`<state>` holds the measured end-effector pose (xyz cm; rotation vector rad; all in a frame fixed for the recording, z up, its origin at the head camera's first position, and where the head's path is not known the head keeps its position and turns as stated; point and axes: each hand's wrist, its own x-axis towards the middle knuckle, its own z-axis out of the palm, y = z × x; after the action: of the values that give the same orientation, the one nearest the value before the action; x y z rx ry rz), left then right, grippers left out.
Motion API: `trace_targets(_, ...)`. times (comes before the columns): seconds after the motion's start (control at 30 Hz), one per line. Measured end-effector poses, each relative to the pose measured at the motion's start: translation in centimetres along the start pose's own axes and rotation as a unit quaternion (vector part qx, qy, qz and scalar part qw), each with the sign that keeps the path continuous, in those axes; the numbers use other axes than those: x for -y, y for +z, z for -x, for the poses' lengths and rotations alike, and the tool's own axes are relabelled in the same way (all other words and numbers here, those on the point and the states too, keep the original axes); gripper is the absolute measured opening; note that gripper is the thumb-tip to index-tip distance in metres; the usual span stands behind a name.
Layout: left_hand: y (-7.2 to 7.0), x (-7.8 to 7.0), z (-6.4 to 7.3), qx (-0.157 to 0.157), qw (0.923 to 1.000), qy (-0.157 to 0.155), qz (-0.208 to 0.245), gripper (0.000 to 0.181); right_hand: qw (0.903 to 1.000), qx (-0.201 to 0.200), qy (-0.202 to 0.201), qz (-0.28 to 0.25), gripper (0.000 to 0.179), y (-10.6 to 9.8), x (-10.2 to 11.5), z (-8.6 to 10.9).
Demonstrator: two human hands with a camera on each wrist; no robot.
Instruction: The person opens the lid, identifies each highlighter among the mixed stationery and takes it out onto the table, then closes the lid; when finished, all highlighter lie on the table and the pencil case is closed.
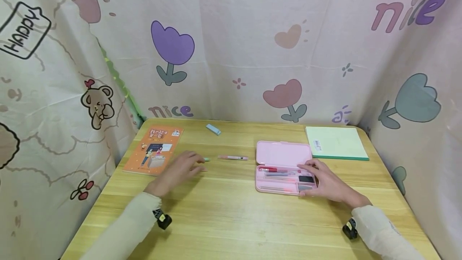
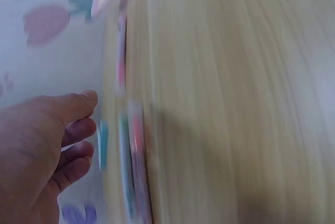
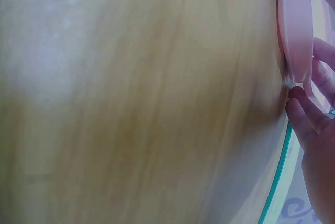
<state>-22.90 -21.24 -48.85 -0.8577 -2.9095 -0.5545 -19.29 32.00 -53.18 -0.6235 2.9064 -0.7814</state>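
My left hand (image 1: 178,171) hovers over the table's left half, fingers loosely bent around nothing. Under and beside it, two slim pens, one green-tipped (image 2: 125,166) and one pink (image 2: 138,150), lie side by side in the left wrist view; the hand mostly hides them in the head view. Further right lies a pink-and-white pen (image 1: 232,157). An open pink pencil case (image 1: 283,153) lies with its lid folded back. My right hand (image 1: 326,183) grips its right end, thumb at the front corner. Inside are a red pen (image 1: 268,169), other slim pens and a dark block (image 1: 306,179).
An orange book (image 1: 153,153) lies at the table's left, partly behind the left hand. A small light-blue block (image 1: 213,129) sits near the back edge. At the back right is a pale green notebook (image 1: 335,141). Printed curtains (image 1: 231,51) enclose the table's back and sides.
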Motion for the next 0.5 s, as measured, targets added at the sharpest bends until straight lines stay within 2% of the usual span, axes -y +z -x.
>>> trace_targets(0.13, 1.7, -3.3, -2.2, 0.023, 0.9987, 0.045, 0.003, 0.022, 1.0000, -0.001, -0.005, 0.005, 0.096, 0.0, -0.1, 0.0)
trace_targets(0.23, 3.0, -6.0, -3.7, 0.053, 0.9957, 0.073, 0.017, 0.024, 1.0000, -0.002, -0.006, 0.006, 0.095, 0.1, -0.2, 0.0)
trace_targets(0.37, 4.7, -9.6, -5.3, 0.078, 0.9889, 0.126, 0.014, 0.024, 1.0000, -0.001, -0.004, 0.004, 0.095, 0.1, -0.3, 0.0)
trace_targets(0.5, 6.5, -12.4, -6.8, 0.078, 0.9792, 0.187, 0.002, 0.020, 1.0000, -0.001, -0.004, 0.003, 0.094, 0.1, -0.4, 0.0)
